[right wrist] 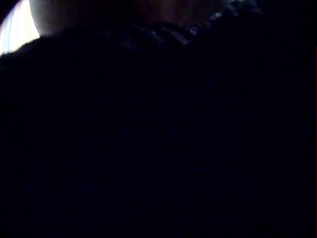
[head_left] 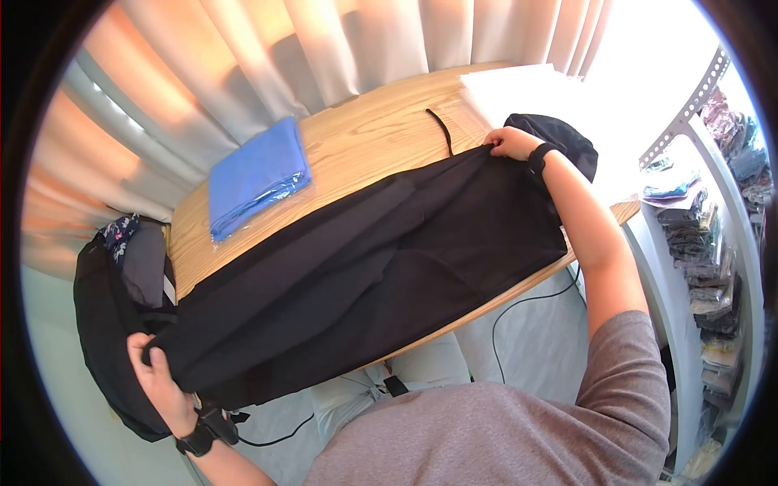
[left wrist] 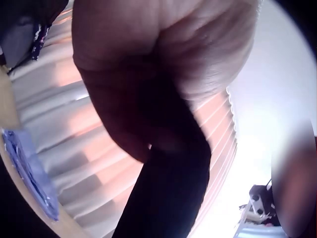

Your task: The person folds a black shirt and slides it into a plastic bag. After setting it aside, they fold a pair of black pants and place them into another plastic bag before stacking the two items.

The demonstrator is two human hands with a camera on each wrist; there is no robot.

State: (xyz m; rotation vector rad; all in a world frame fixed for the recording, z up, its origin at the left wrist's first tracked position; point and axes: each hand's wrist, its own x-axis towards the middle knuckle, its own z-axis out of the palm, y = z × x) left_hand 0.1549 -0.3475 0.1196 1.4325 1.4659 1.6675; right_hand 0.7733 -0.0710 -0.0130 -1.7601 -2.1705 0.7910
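A long black garment (head_left: pixel 365 267) lies stretched across the wooden table (head_left: pixel 348 121), overhanging its near edge. At its left end the left hand (head_left: pixel 158 377) grips the cloth, thumb on top. The right hand (head_left: pixel 515 144) pinches the far edge near the garment's bunched right end, and a black cord (head_left: pixel 439 125) lies beyond that edge. In the left wrist view, the left hand (left wrist: pixel 163 54) curls round a strip of black cloth (left wrist: pixel 163 193). Dark cloth (right wrist: pixel 158 129) fills most of the right wrist view, below a blurred part of the right hand (right wrist: pixel 124 12).
A blue plastic-wrapped packet (head_left: pixel 258 178) lies on the table's far left side. White plastic sheets (head_left: pixel 519 93) are at the back right. Dark clothing (head_left: pixel 105 324) hangs at the left end. Shelves of packed clothes (head_left: pixel 705 267) stand at right; a pleated curtain (head_left: pixel 365 49) hangs behind.
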